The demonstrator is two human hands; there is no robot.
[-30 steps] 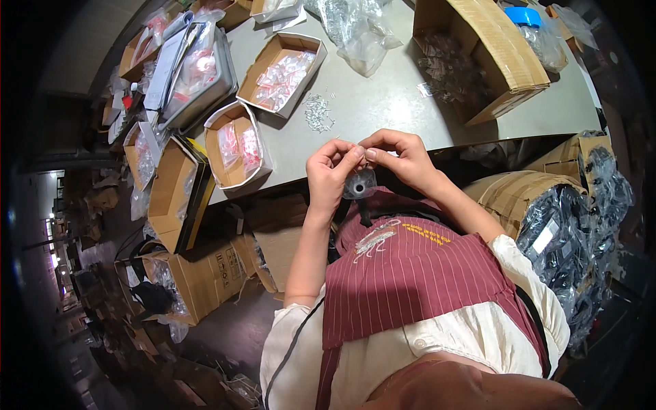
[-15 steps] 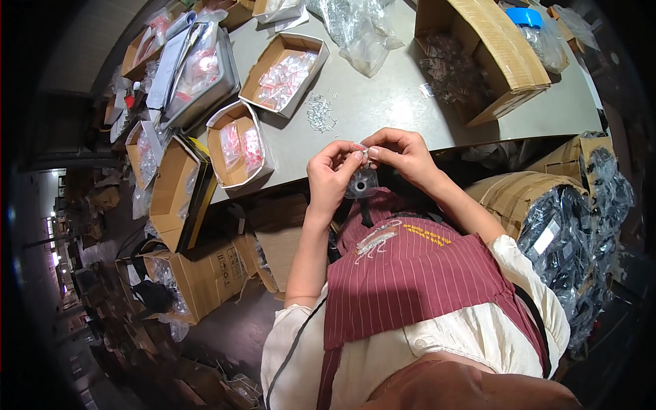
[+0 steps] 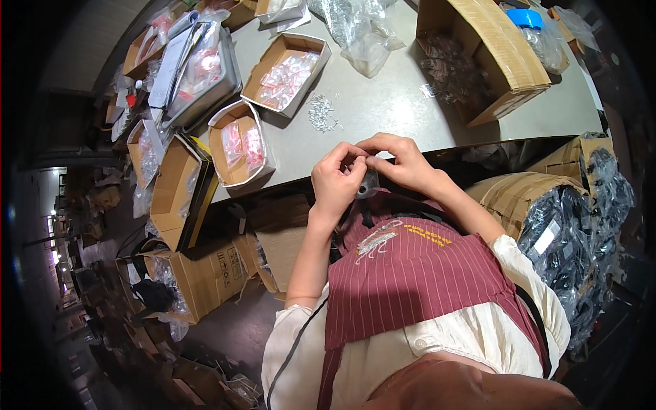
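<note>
My left hand (image 3: 337, 179) and my right hand (image 3: 402, 162) meet in front of my apron, just off the table's near edge. Fingers and thumbs of both are pinched together at one spot. From under them hangs a small clear, greyish plastic piece (image 3: 368, 183) with a round ring-like mark on it; whether it is a bag or a moulded part I cannot tell. Its top is hidden by my fingers. Beyond my hands a small heap of shiny metal pins (image 3: 321, 113) lies on the grey table (image 3: 383, 99).
Left on the table stand a carton tray of clear and red pieces (image 3: 306, 44) and a smaller tray of pink-and-white packets (image 3: 271, 150). An open cardboard box (image 3: 523, 44) holds dark parts at right. Black plastic-wrapped goods (image 3: 557, 239) stand beside my right arm.
My fingers have closed further over the clear plastic piece, so less of it shows. My left hand has shifted slightly right, and the right hand's fingers have curled over.
</note>
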